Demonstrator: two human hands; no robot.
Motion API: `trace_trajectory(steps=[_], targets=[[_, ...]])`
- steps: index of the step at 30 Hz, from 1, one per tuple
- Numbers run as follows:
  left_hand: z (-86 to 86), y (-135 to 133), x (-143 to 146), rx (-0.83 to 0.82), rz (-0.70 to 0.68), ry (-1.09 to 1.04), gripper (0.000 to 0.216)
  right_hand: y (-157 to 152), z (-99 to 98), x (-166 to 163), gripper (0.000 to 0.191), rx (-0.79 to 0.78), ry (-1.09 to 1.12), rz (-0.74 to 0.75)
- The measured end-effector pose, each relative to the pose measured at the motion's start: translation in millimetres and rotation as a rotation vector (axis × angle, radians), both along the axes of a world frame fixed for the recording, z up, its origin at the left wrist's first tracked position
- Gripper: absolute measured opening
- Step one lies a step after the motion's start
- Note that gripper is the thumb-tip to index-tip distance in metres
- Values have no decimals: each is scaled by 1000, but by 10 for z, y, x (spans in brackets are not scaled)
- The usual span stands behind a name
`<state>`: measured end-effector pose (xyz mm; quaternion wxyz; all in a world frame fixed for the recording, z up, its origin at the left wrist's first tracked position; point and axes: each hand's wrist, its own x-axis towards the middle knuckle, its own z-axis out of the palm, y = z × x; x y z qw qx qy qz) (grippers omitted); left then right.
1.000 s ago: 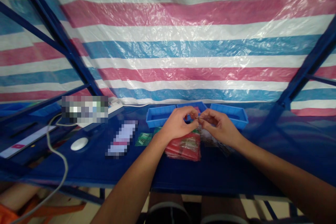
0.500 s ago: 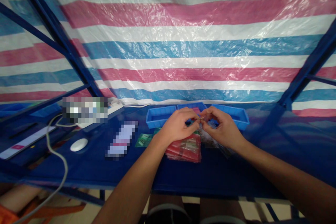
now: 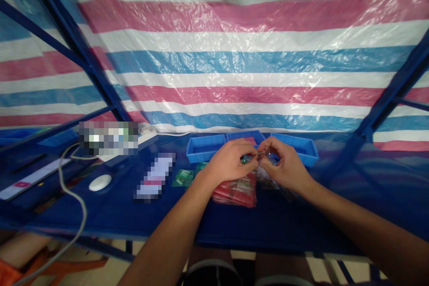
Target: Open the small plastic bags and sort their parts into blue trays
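My left hand (image 3: 233,158) and my right hand (image 3: 283,163) meet fingertip to fingertip above the table. Both are closed in a pinch on a small, thin, brownish metallic-looking piece (image 3: 258,153), too small to name. Under my left hand lies a stack of red plastic packets (image 3: 236,192), with green packets (image 3: 183,178) to its left. Clear plastic bags (image 3: 266,181) lie below my right hand, partly covered by it.
Behind my hands stand blue trays: a left one (image 3: 205,148), a middle one (image 3: 246,136) and a right one (image 3: 300,148). Leftward lie a blurred-out flat object (image 3: 156,176), a white mouse (image 3: 100,182) and a white cable (image 3: 78,201). Another person's limb (image 3: 23,248) shows at lower left.
My fingers have shifted slightly around the small piece, with the pinch a little further right. The gap inside my left hand's curl looks wider. Nothing else has visibly moved.
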<state>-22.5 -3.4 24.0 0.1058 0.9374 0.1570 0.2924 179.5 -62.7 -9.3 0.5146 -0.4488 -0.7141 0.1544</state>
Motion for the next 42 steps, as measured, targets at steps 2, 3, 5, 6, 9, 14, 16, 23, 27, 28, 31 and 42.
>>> trace_trajectory(steps=[2, 3, 5, 6, 9, 14, 16, 23, 27, 28, 31, 42], targets=[[0, -2, -14, -2, 27, -19, 13, 12, -9, 13, 10, 6, 18, 16], [5, -6, -22, 1, 46, -38, 13, 24, -15, 22, 10, 0, 52, 27], [27, -21, -39, 5, 81, -94, 16, 59, -27, 38, 12, -40, 167, 60], [41, -32, -46, 7, 91, -129, 22, 80, -32, 46, 14, -73, 238, 82], [79, -61, -55, 35, 79, -201, 41, 140, -37, 68, 14, -194, 449, 146], [60, -27, -37, 91, -3, -207, 43, 177, -7, 111, 24, -403, 708, 198], [43, 1, -31, 99, 12, -212, 27, 182, 9, 129, 25, -470, 755, 253], [31, 17, -34, 73, 109, -283, 16, 158, 20, 118, 24, -506, 746, 339], [2, 11, -15, 9, 152, -314, 18, 130, 18, 77, 29, -457, 642, 286], [-4, 10, -10, -12, 161, -322, 20, 130, 17, 72, 30, -444, 626, 267], [-11, 6, -1, -67, 171, -322, 31, 143, 6, 71, 31, -416, 614, 226], [-55, 60, -6, 29, 43, -279, 26, 144, 24, 60, 39, -374, 704, 272]])
